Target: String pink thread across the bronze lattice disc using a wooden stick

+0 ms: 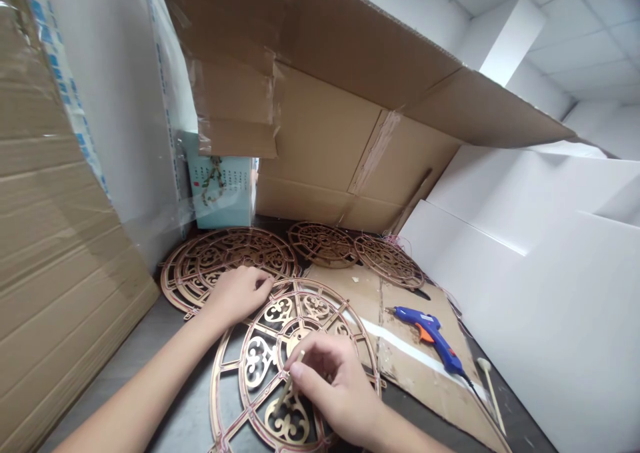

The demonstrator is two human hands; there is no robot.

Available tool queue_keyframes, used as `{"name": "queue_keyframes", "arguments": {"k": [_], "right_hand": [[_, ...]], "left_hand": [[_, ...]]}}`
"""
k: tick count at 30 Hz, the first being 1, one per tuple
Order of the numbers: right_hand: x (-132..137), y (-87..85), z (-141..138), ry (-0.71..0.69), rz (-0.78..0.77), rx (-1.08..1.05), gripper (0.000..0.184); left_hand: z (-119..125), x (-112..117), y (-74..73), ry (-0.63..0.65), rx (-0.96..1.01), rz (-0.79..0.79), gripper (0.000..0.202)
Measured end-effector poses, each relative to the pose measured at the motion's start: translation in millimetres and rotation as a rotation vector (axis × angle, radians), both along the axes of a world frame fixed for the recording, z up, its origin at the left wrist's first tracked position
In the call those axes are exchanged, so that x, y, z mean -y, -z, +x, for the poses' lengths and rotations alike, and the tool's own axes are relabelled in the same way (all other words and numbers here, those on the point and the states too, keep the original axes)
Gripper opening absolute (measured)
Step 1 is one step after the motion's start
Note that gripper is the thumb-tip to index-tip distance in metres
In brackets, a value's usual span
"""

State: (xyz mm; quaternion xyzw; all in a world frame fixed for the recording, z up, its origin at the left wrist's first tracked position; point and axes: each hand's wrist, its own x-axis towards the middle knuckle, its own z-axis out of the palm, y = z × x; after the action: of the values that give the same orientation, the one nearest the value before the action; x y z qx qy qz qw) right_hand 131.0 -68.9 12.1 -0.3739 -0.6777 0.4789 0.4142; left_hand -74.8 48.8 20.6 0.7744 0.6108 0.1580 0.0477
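Note:
A round gold-coloured openwork panel (249, 410) with rings, spokes and scroll-shaped inserts lies flat before me. Reddish lines run along its spokes and rings. My left hand (243, 294) rests at the panel's far left rim, its fingers curled in at the edge; the fingertips are partly hidden. Between thumb and fingers, my right hand (343, 383) pinches a thin wooden stick (289, 388) over the near half of the panel. The stick's lower end points down at a scroll insert (287, 425); whether it touches cannot be made out.
More round openwork panels (173, 286) lie behind, some stacked at the left. A blue hot glue gun (425, 326) with an orange trigger lies on a cardboard sheet (415, 390) to the right, near a pale-headed stick (490, 383). Cardboard walls (320, 133) and a light-blue box (225, 196) enclose the back.

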Motion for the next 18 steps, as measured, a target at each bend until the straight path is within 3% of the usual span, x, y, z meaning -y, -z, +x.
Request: {"name": "queue_keyframes", "arguments": {"k": [5, 18], "right_hand": [[5.0, -5.5, -3.6, -0.014, 0.133, 0.08, 0.014], [6.1, -8.1, -3.9, -0.057, 0.151, 0.064, 0.017]], "left_hand": [[0.1, -0.7, -0.6, -0.003, 0.004, -0.004, 0.045], [0.9, -0.5, -1.7, 0.001, 0.0, -0.005, 0.044]]}}
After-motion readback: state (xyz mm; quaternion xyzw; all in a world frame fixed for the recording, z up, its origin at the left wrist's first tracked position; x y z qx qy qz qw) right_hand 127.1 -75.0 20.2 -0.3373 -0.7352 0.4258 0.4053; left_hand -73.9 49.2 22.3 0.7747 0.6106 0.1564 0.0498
